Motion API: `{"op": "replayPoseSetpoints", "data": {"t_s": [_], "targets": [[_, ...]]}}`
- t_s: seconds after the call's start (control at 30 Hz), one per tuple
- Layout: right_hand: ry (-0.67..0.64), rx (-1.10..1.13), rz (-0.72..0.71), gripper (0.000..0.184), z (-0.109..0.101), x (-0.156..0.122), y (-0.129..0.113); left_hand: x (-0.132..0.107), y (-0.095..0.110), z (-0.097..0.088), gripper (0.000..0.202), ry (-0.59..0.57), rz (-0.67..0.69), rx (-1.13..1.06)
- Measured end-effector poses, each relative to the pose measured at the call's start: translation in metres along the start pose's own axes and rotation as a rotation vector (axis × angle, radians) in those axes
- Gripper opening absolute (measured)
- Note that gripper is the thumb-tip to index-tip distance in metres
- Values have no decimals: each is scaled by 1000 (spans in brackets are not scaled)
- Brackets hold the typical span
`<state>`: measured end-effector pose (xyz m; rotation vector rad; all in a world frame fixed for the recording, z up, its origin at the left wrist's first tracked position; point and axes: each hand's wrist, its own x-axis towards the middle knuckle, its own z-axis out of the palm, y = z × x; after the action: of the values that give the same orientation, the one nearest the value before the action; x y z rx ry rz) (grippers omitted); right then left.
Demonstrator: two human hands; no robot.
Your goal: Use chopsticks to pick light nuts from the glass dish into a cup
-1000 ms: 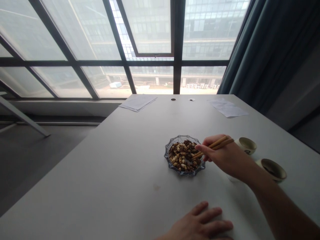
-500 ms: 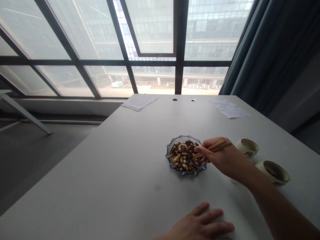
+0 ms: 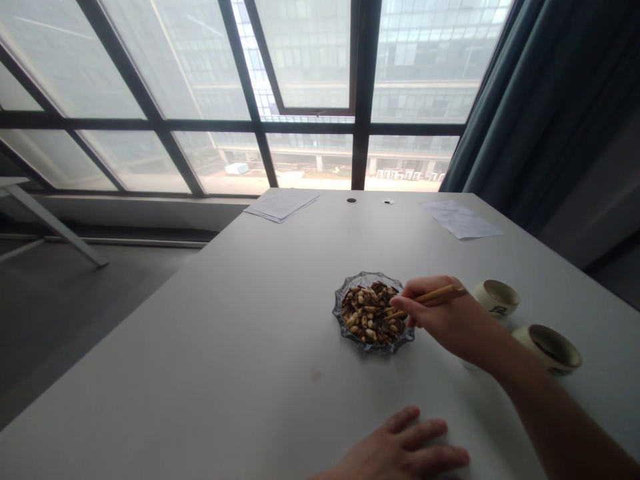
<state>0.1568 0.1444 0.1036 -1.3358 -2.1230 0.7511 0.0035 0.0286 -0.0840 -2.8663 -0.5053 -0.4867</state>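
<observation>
A pair of wooden chopsticks [image 3: 434,295] is gripped in my right hand [image 3: 450,323], their tips down among the nuts at the right side of a glass bowl. Peanuts and dark, seed-like pieces [image 3: 367,313] fill this scalloped bowl [image 3: 341,327], which stands on the white table. Whether the tips pinch a nut I cannot make out. My left hand [image 3: 400,450] lies palm down on the table at the bottom of the view, fingers spread, holding nothing.
Two cream cups with dark markings, a farther cup [image 3: 485,303] and a nearer cup [image 3: 530,341], stand beyond my right forearm. Stacked papers [image 3: 281,205] lie at the table's far left, a loose sheet [image 3: 463,220] at far right. Windows and a dark curtain [image 3: 505,100] lie beyond.
The chopsticks have shifted very slightly within my right hand, tips still among the nuts. The whole view has drifted a few pixels; my left hand stays in place.
</observation>
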Motion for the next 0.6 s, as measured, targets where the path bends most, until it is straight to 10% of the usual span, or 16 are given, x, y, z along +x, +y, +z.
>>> {"op": "replayPoseSetpoints", "data": {"t_s": [0.6], "targets": [[0, 23, 1, 47, 3, 0, 2, -2, 1, 0, 38, 9, -2, 14]]}}
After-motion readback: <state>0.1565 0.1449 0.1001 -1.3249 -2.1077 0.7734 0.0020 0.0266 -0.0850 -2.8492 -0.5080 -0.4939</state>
